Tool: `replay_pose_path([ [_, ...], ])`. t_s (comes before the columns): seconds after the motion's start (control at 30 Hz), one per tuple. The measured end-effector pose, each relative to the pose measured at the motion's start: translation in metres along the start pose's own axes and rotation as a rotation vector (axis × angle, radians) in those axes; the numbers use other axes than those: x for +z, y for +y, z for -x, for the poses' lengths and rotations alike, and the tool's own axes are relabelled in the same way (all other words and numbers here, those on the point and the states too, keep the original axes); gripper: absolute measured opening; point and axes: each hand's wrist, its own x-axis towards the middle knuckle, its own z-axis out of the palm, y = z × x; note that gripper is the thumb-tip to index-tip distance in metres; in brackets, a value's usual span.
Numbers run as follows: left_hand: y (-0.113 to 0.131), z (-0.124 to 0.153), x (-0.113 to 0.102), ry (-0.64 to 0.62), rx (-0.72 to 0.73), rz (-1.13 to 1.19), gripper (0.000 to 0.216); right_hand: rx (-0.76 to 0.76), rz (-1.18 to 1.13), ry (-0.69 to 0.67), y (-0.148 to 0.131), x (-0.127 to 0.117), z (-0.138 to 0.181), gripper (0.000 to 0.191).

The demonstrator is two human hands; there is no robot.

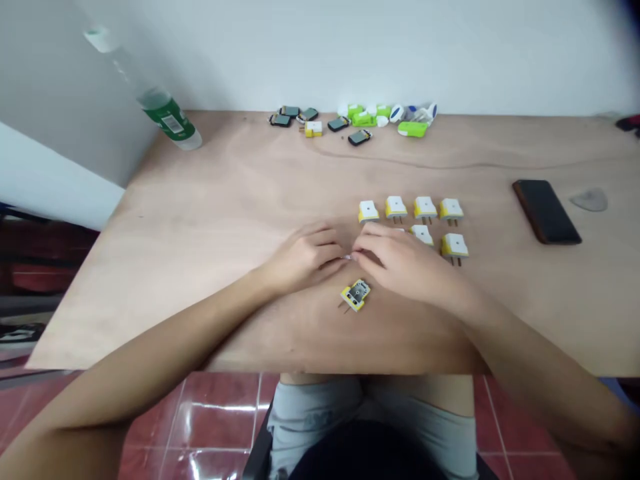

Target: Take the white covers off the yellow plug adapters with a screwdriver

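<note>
The fingertips of the left hand point(307, 259) and the right hand point(400, 261) meet in a pinch on a small pale piece point(347, 257) — mostly hidden between them, so its shape cannot be told. It sits above the middle of the desk point(225, 200), a little nearer the front edge than the back. Just below the fingers, towards the front edge, lies an opened plug point(355, 295), its dark inside facing up and its two prongs towards the front left corner. Beyond and beside the right hand stand white-and-yellow plugs point(451, 210) in two rows, one partly covered by that hand. Farther towards the right end lie a dark phone point(547, 211) and a clear flat piece point(590, 199). Along the back edge are grey-and-black parts point(360, 137), a yellow-and-white plug point(313, 129) and green-and-white pieces point(364, 119) — and a green-labelled bottle point(171, 120) stands by the back left corner.
</note>
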Motion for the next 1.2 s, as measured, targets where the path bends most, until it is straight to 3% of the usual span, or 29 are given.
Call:
replay_pose_path([
  [0.37, -0.002, -0.003, 0.0, 0.04, -0.075, 0.144, 0.011, -0.038, 0.202, 0.048, -0.012, 0.014, 0.008, 0.02],
  [0.67, -0.001, -0.004, -0.003, 0.017, -0.088, 0.169, 0.009, -0.021, 0.132, 0.013, -0.01, 0.017, 0.005, 0.021],
  [1.2, -0.002, -0.004, -0.004, 0.04, -0.073, 0.155, 0.009, -0.025, 0.001, 0.105, -0.007, 0.015, 0.007, 0.015],
])
